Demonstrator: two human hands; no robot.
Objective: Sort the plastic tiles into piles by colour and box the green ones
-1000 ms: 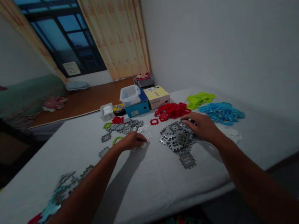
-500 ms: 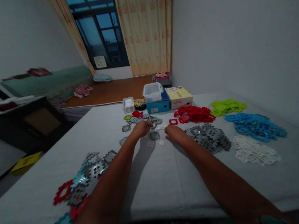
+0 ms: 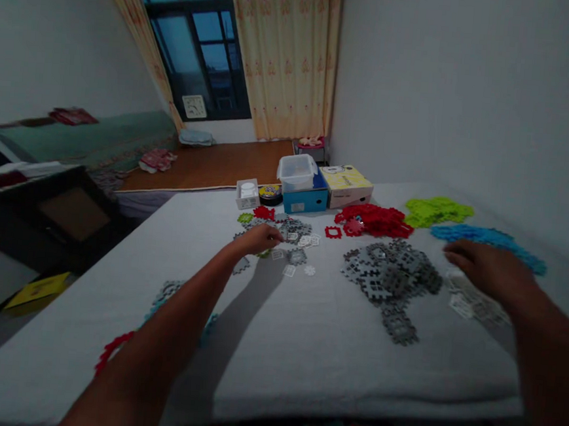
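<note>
Head view: toothed grey pile (image 3: 388, 270) between the hands, on draped white cloth (image 3: 302, 359).
Left hand (image 3: 261, 239) curls near latticed white squares (image 3: 305, 242); right hand (image 3: 480, 266) curls above the white pile (image 3: 462, 306). I cannot tell whether either pinches anything.

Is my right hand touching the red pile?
No, your right hand is near the blue pile and white pile, apart from the red pile.

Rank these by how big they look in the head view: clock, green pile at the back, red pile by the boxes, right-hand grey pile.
1. Grey pile, though it lies nearest the camera
2. Red pile and green pile: too close to rank surely
3. Clock
</note>
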